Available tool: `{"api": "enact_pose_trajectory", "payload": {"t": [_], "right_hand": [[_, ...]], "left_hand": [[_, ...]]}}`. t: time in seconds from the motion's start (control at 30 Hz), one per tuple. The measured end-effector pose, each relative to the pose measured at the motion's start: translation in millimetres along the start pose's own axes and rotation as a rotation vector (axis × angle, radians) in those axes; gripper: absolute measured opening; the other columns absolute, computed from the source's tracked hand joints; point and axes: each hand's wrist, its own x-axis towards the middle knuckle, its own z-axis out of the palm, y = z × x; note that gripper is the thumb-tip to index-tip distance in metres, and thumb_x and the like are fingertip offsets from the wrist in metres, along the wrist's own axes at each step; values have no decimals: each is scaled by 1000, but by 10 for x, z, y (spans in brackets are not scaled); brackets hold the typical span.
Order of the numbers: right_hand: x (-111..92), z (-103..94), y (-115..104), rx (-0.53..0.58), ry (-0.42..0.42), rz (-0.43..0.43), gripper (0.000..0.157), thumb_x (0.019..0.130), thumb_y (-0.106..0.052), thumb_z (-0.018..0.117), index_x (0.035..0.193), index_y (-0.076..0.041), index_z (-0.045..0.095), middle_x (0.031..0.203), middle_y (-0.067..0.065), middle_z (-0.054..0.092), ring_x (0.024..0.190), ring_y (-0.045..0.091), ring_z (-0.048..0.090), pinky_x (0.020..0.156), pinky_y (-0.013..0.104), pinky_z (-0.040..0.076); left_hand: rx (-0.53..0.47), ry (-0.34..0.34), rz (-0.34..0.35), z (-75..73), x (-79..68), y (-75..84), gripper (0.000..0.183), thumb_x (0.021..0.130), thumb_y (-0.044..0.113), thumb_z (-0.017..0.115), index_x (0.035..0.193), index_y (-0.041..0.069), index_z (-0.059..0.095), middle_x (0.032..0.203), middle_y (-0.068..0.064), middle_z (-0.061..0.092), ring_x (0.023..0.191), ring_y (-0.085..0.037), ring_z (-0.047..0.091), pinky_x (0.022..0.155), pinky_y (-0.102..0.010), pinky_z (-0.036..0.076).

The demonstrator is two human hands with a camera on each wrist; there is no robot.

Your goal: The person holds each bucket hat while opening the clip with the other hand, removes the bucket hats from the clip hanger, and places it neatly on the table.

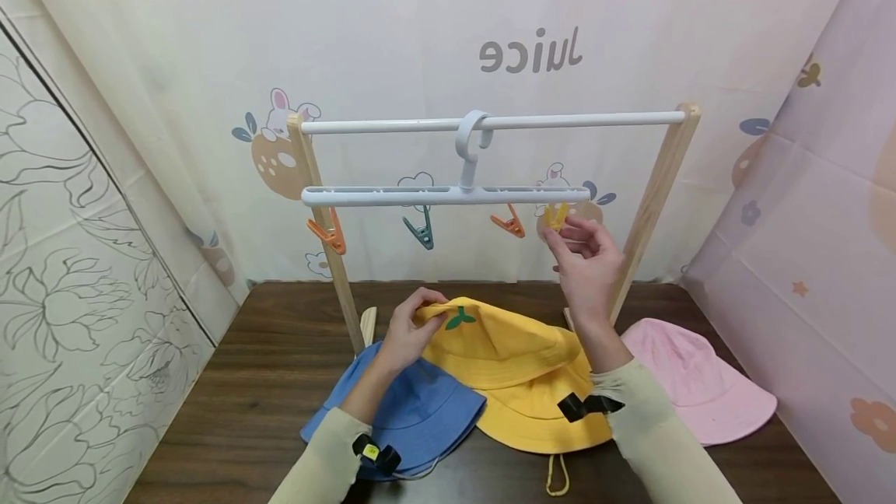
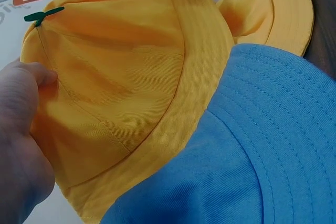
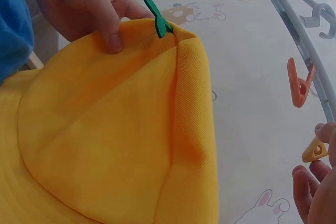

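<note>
My left hand (image 1: 409,330) pinches the crown of a yellow bucket hat (image 1: 504,341) beside its green sprout (image 1: 460,319), lifting the crown in front of the rack. My right hand (image 1: 588,259) is raised to the right end of a white clip hanger (image 1: 392,196), with thumb and fingers on a yellow clip (image 1: 556,218). An orange clip (image 3: 300,83) hangs just left of that one. Farther left along the bar are a teal clip (image 1: 421,229) and another orange clip (image 1: 330,233). Below the lifted hat lies a second yellow hat (image 1: 546,418).
A wooden stand with a white rod (image 1: 595,120) carries the hanger by its hook. On the brown table (image 1: 231,379), a blue hat (image 1: 413,411) lies at the left and a pink hat (image 1: 700,383) at the right. Printed curtains (image 1: 392,29) stand behind.
</note>
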Motion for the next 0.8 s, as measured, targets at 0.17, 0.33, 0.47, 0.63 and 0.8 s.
{"api": "enact_pose_trajectory", "payload": {"t": [0.17, 0.33, 0.47, 0.63, 0.8], "right_hand": [[26, -32, -7, -10, 4, -30, 37, 96, -10, 90, 128, 3, 78, 94, -19, 77, 76, -3, 75, 57, 15, 59], [16, -56, -7, -2, -11, -38, 35, 96, -4, 89, 127, 6, 76, 92, -20, 77, 74, -4, 74, 55, 15, 58], [-23, -85, -2, -13, -42, -31, 33, 96, -2, 87, 126, 8, 76, 91, -22, 77, 74, -4, 73, 56, 16, 58], [-88, -137, -4, -60, -94, -31, 29, 99, -9, 85, 125, 3, 79, 93, -23, 77, 76, -2, 73, 59, 17, 61], [-166, -172, -32, -82, -148, -24, 27, 101, -13, 85, 125, -1, 80, 95, -22, 78, 79, 0, 74, 61, 17, 62]], "left_hand": [[-10, -4, 1, -8, -10, 7, 16, 107, 1, 72, 122, 6, 72, 119, -20, 75, 107, -12, 69, 102, -27, 55], [-25, -10, -10, -17, -21, 15, 16, 107, 1, 72, 123, 5, 72, 121, -21, 74, 107, -5, 67, 102, -25, 56], [-26, -7, -4, -22, -35, 35, 15, 107, 1, 72, 122, 4, 71, 120, -22, 74, 106, -4, 67, 100, -25, 56], [-29, 3, 9, -27, -50, 44, 15, 107, 0, 71, 122, 3, 71, 120, -23, 74, 106, -3, 66, 98, -24, 56], [-44, 10, 23, -33, -63, 51, 15, 107, -3, 70, 121, 1, 70, 120, -24, 74, 105, 0, 65, 96, -23, 57]]}}
